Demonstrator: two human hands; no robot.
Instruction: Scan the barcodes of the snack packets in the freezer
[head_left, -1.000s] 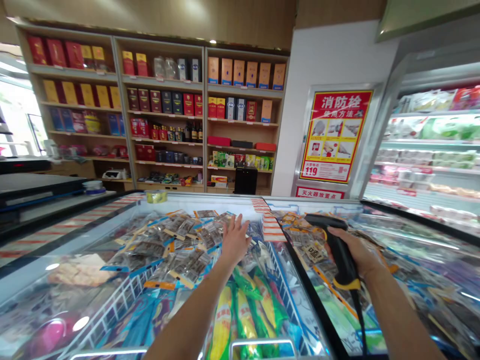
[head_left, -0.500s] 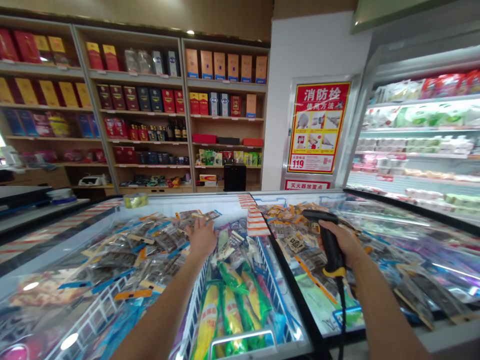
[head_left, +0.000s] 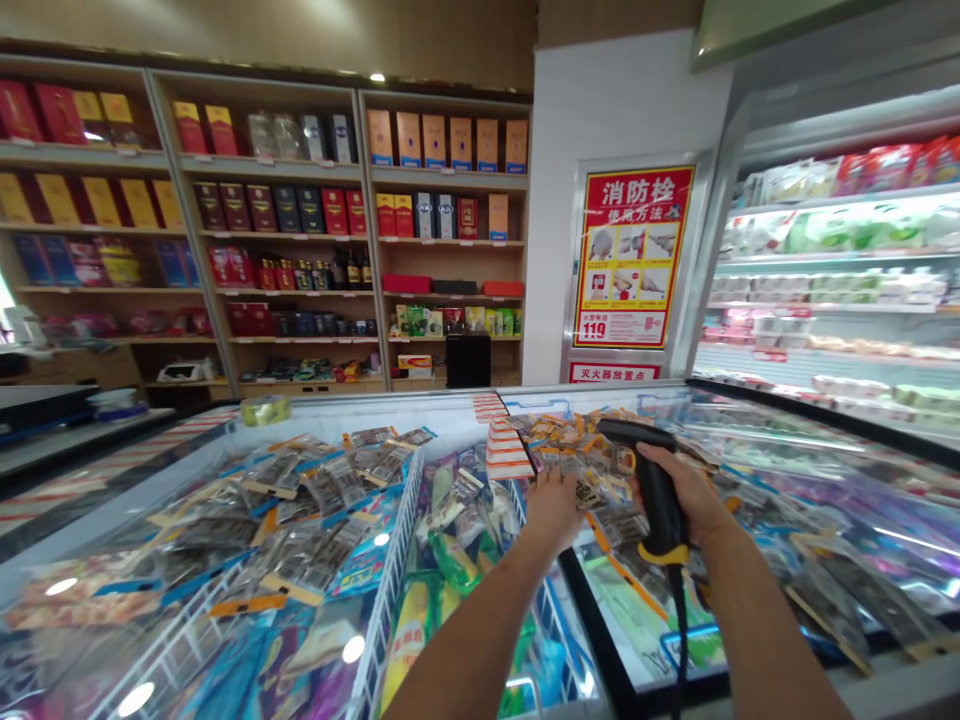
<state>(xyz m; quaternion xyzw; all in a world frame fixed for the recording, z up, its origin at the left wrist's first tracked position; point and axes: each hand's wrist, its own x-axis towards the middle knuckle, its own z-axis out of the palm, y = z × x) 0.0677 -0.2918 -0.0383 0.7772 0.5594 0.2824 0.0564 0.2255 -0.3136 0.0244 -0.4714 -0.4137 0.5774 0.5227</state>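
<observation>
- Your right hand (head_left: 686,495) is grasping the handle of a black scanner (head_left: 663,510) with yellow trim; its head is pointing left, sitting just above and to the right of your left hand.
- A cord (head_left: 679,625) is hanging from the handle, below your right hand.
- Your left hand (head_left: 553,508) is reaching forward, palm down, fingers slightly bent; you are showing only its back, so cannot tell whether it is gripping or touching anything.
- Orange-edged packets (head_left: 566,435) are lying just beyond your left hand and around the scanner.
- A row of striped labels (head_left: 507,450) is running just beside your left fingertips, on their left.
- A black bar (head_left: 600,625) is slanting between your forearms.
- Left of your left hand, a white wire basket (head_left: 391,575) is holding yellow-and-green packages (head_left: 409,635).
- Farther left, more brown packets (head_left: 311,490) are lying heaped.
- Beyond both hands, a red sign (head_left: 637,255) is hanging on the wall.
</observation>
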